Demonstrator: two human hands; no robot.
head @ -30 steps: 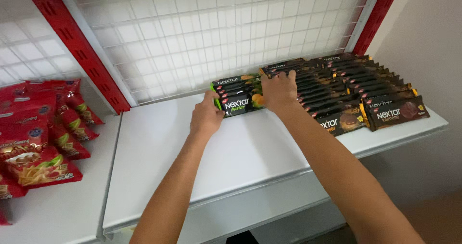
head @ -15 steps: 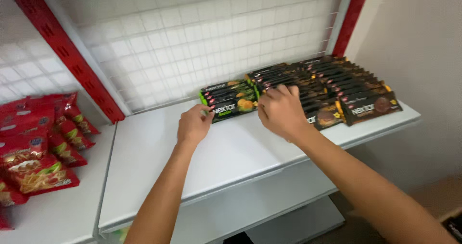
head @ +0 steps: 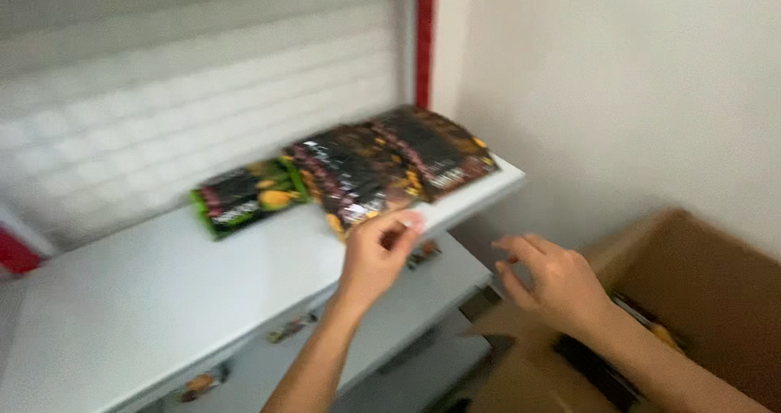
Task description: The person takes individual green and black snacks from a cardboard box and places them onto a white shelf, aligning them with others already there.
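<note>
We see the left hand [head: 376, 254] loosely curled and holding nothing, in front of the white shelf [head: 146, 299]; the right hand [head: 553, 281], fingers spread and released, hovers over the cardboard box [head: 700, 299]. Dark snack packets [head: 390, 165] lie on the shelf, a green packet [head: 244, 197] beside them, all blurred

White wire-grid back panel [head: 163, 96]; red upright [head: 424, 39].
</note>
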